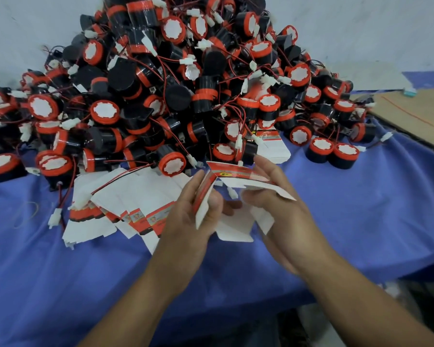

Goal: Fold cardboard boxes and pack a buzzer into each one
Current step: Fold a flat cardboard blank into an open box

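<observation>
Here, a thin, creased cardboard box (236,172)

Buzzers (105,110) uncountable; flat boxes (140,196) several; held box (236,171) one

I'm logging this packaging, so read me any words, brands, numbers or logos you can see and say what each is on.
No text here can be read.
On the half-folded box, held by the left hand and right hand: a yellow-and-black mark on a red band, too blurred.
On the flat boxes on the blue cloth: a small picture and print, too blurred.
On the buzzers: white faces, no print visible.
</observation>
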Motion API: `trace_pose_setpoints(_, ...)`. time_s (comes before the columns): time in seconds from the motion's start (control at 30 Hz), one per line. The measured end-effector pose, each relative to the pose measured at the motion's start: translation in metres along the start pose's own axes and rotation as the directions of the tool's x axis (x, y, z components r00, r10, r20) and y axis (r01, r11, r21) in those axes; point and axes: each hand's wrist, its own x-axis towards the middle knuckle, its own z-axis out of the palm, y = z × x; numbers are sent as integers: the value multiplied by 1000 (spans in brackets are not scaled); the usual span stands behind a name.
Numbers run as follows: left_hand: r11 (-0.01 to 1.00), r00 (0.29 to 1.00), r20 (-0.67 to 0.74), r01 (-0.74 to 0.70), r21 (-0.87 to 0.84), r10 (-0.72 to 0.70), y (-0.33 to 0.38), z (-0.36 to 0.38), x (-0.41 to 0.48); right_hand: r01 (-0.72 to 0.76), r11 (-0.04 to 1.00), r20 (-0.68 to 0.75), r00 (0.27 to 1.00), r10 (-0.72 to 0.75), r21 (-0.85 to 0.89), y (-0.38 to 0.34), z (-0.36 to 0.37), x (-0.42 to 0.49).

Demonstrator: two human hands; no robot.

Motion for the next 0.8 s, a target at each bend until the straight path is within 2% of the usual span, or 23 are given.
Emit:
trace_pose_setpoints(0.1,989,994,106,-12,147,-4,-6,6,-6,-25,1000,-77,997,24,-5,4,3,1)
trace_pose_setpoints(0.23,954,970,236,-121,275,55,-9,11,-8,7,999,-77,997,-4,38,-9,-9,4)
trace_pose_setpoints(0.33,970,991,129,-55,239,24,0,9,2,-16,993,-6,1000,17,120,-15,-19,7)
trace_pose_setpoints(0.47,944,982,163,-138,299,92,7,2,-5,-61,978,112,993,40,199,-14,-24,8)
trace_pose_setpoints(0.53,927,985,145,-141,348,95,6,-3,-9,-53,984,133,991,30,168,-13,-23,7)
trace_pose_setpoints(0.6,948,979,191,-132,290,77,6,-3,-11,-27,992,136,991,10,126,-11,-19,6)
trace_pose_setpoints(0.67,961,974,213,-128,244,76,5,-2,-11,15,1000,87,996,-16,12,-9,-15,5)
trace_pose_setpoints(0.73,952,977,184,-154,264,107,2,-1,-10,57,993,48,997,-53,-102,-7,-10,3)
trace_pose_setpoints(0.8,942,982,129,-172,287,140,0,-1,-8,85,987,92,993,-73,-134,-5,-5,1)
